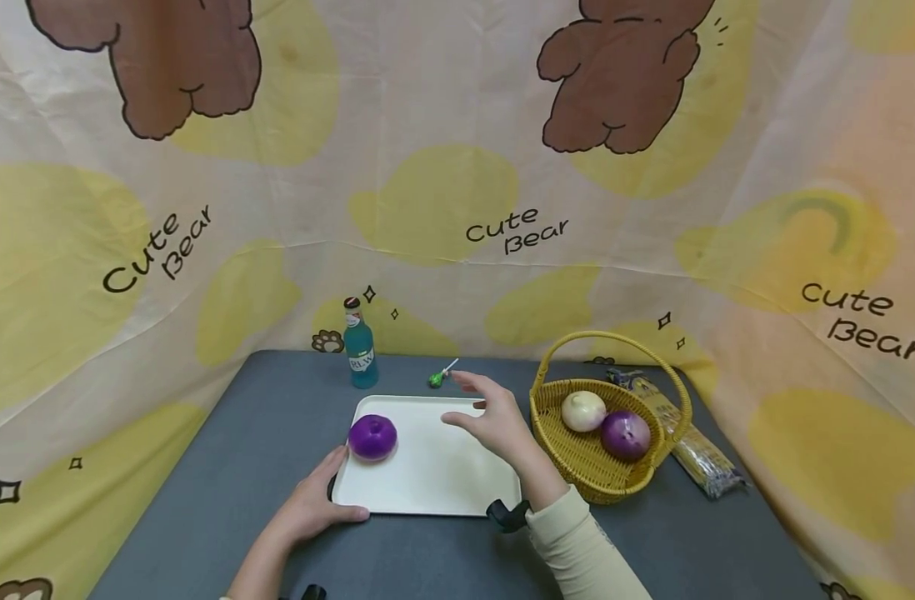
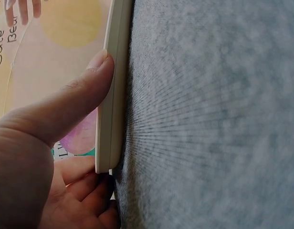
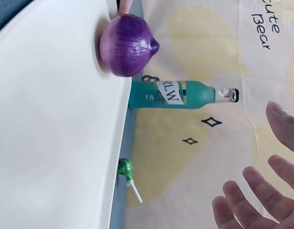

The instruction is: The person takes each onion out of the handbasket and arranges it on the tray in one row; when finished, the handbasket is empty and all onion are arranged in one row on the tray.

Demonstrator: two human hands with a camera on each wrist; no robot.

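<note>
A white tray [image 1: 435, 475] lies on the table, and my left hand [image 1: 311, 500] holds its near left corner. In the left wrist view the thumb [image 2: 101, 71] presses the tray's edge, while the fingers [image 2: 85, 191] bend round by the corner. On the tray's left part sits a purple onion [image 1: 372, 437], seen with its pointed tip in the right wrist view. My right hand [image 1: 498, 421] hovers over the right part of the tray, thumb and fingers spread apart, with nothing between them.
Behind the tray stand a blue-green bottle [image 1: 361, 350] and, to its right, a green-wrapped lollipop [image 1: 437, 378]. A yellow wicker basket [image 1: 603, 492] holding a white onion [image 1: 583, 411] and another purple onion [image 1: 626, 435] is at the right. Beside it lies a clear packet [image 1: 697, 454].
</note>
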